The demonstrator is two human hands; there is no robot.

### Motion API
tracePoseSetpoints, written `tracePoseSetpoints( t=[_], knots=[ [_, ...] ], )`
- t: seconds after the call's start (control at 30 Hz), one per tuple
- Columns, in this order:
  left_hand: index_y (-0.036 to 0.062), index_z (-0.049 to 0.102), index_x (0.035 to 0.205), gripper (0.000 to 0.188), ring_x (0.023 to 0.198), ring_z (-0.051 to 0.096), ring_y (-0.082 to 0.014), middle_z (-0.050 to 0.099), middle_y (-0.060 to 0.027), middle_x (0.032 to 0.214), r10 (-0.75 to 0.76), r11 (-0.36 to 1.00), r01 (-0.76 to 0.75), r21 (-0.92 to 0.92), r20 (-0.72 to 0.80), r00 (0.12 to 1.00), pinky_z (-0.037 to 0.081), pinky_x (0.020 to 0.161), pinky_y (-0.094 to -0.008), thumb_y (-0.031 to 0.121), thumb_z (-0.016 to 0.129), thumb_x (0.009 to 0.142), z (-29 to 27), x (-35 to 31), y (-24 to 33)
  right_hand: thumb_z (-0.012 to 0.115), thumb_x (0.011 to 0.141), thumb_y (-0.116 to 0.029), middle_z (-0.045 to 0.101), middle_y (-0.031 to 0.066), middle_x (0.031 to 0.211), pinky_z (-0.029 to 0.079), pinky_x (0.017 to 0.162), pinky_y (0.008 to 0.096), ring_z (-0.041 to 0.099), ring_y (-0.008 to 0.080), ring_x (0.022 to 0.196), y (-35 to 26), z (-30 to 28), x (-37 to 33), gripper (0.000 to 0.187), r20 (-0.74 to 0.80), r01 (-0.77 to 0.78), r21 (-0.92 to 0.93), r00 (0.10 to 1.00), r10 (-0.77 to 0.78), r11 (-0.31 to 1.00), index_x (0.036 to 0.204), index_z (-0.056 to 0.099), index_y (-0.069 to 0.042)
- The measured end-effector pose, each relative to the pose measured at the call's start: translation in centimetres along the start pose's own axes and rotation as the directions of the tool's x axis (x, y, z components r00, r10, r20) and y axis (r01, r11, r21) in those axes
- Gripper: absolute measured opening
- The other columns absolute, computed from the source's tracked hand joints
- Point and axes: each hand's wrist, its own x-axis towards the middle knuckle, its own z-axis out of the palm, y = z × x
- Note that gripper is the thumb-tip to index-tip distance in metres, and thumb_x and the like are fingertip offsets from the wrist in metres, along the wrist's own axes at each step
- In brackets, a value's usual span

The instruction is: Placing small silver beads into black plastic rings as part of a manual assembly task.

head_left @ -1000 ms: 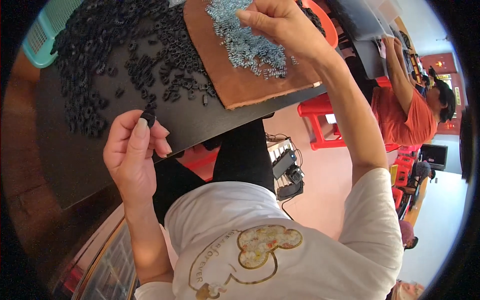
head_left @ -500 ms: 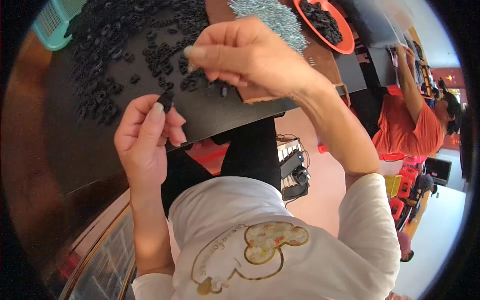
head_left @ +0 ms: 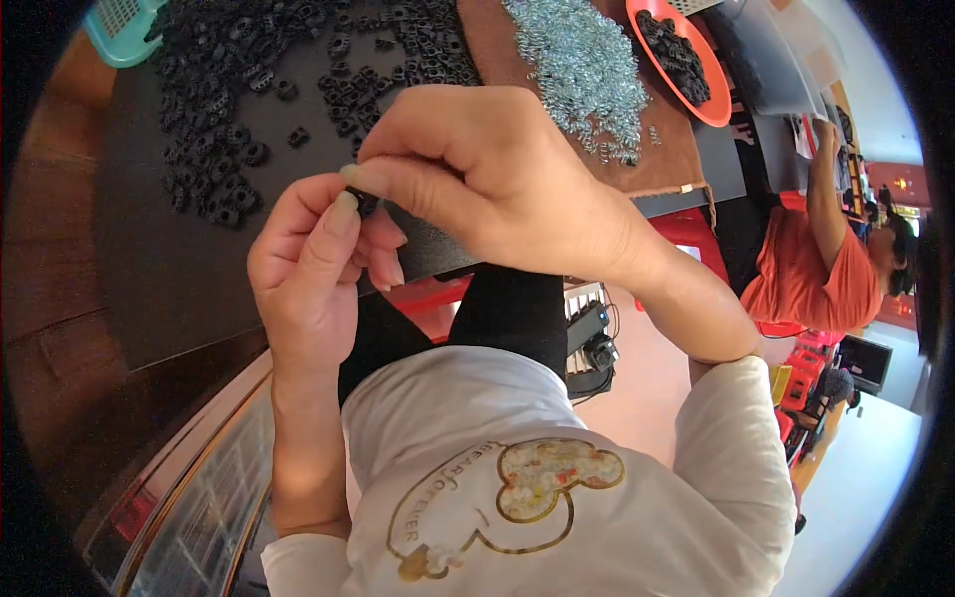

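Observation:
My left hand (head_left: 306, 264) pinches a small black plastic part (head_left: 365, 200) between thumb and fingertips, just above the table's near edge. From the right, my right hand (head_left: 487, 184) reaches across with thumb and forefinger pressed together against the top of that part. Whatever sits in this pinch is hidden by the fingertips. Beyond both hands, many similar black plastic parts (head_left: 214, 95) lie heaped and scattered on the dark table. A mound of small silvery coil springs (head_left: 582, 85) rests on a brown mat (head_left: 652, 177) past my right hand.
An orange-red dish (head_left: 718, 88) of black parts stands at the far right, beside a clear plastic bin (head_left: 781, 75). A light green basket (head_left: 124, 38) sits at the far left. Another person in an orange-red shirt (head_left: 816, 269) works further right.
My right hand has come down and left from above the black parts to meet my left hand at the held part. The view has shifted slightly.

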Motion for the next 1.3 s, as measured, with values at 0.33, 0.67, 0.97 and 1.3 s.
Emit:
tracePoseSetpoints(
  t=[0.33,0.67,0.97,1.3],
  knots=[
    [-0.0033,0.057,0.108,0.021,0.057,0.058,-0.0134,0.066,-0.0116,0.080,-0.034,0.996,0.033,-0.085,-0.017,0.999,0.048,0.054,-0.0237,0.014,0.051,0.097,-0.2,0.0,0.6,0.065,0.082,-0.009,0.056,0.0129,0.077,0.048,0.056,0.0383,0.059,0.0313,0.064,0.7,1.1,-0.8,0.024,-0.074,0.316,-0.124,0.942,-0.327,0.941,0.103,0.062,0.001],
    [-0.0009,0.056,0.104,0.028,0.059,0.059,-0.0111,0.065,-0.0073,0.078,-0.108,0.991,0.112,-0.078,0.052,0.993,0.048,0.056,-0.0222,0.025,0.045,0.102,-0.1,-0.2,0.7,0.066,0.080,-0.006,0.054,0.0104,0.076,0.050,0.052,0.0355,0.059,0.0269,0.060,-0.2,1.6,-0.9,0.023,-0.071,0.355,-0.109,0.929,-0.364,0.928,0.101,0.062,0.002],
    [-0.0017,0.057,0.099,0.019,0.060,0.059,-0.0100,0.065,-0.0084,0.079,-0.060,0.992,0.061,-0.112,0.010,0.998,0.048,0.056,-0.0228,0.015,0.049,0.099,-0.3,-0.3,0.5,0.066,0.082,-0.006,0.056,0.0114,0.074,0.047,0.054,0.0345,0.058,0.0252,0.062,0.1,0.2,1.3,0.019,0.057,0.367,-0.083,0.930,-0.363,0.927,0.098,0.063,0.002],
    [-0.0022,0.060,0.094,0.018,0.054,0.059,-0.0175,0.065,-0.0153,0.075,-0.074,0.997,0.074,-0.003,-0.017,0.997,0.049,0.051,-0.0279,0.011,0.048,0.093,-0.2,-0.3,0.4,0.061,0.075,-0.006,0.061,0.0155,0.089,0.054,0.066,0.0461,0.065,0.0369,0.082,5.0,-1.4,9.9,0.017,0.414,0.408,-0.631,0.896,-0.158,0.660,0.092,0.063,-0.002]
  ],
)
